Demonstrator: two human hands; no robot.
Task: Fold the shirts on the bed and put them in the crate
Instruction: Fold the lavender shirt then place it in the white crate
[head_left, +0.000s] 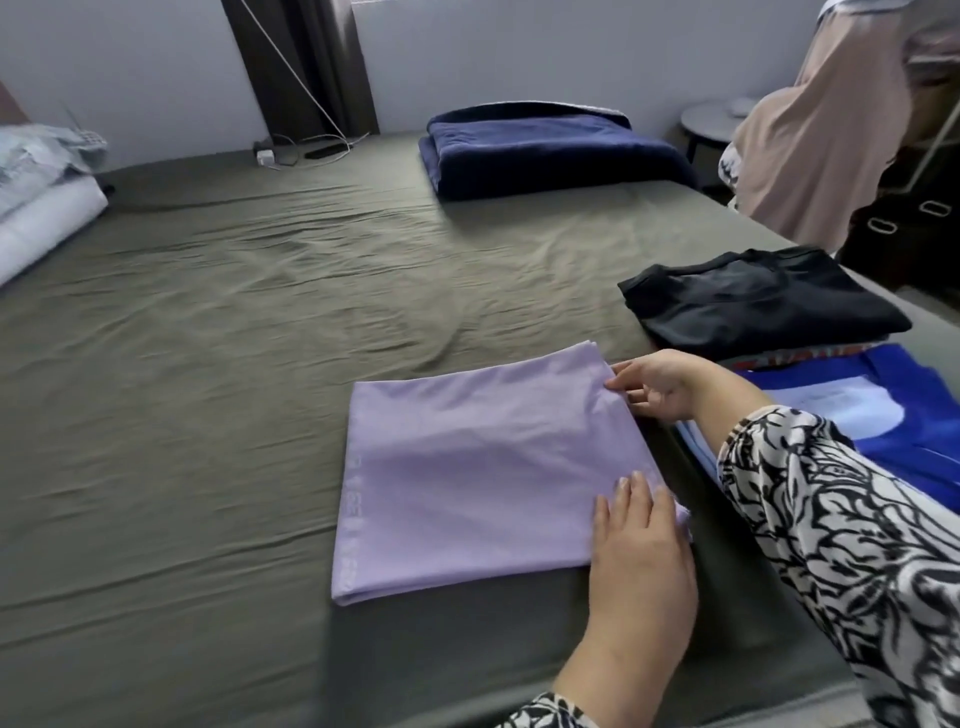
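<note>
A folded lilac shirt (478, 478) is laid flat on the olive bed sheet (208, 364), at centre. Its far right corner, at two o'clock, is pinched by the right hand (660, 387). Its near right edge, at five o'clock, is pressed by the left hand (641, 540), fingers straight. A folded black garment (753, 301) lies at two o'clock, a blue one (904, 431) at three.

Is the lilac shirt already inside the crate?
No, the lilac shirt lies folded on the bed with both hands touching its right edge.
</note>
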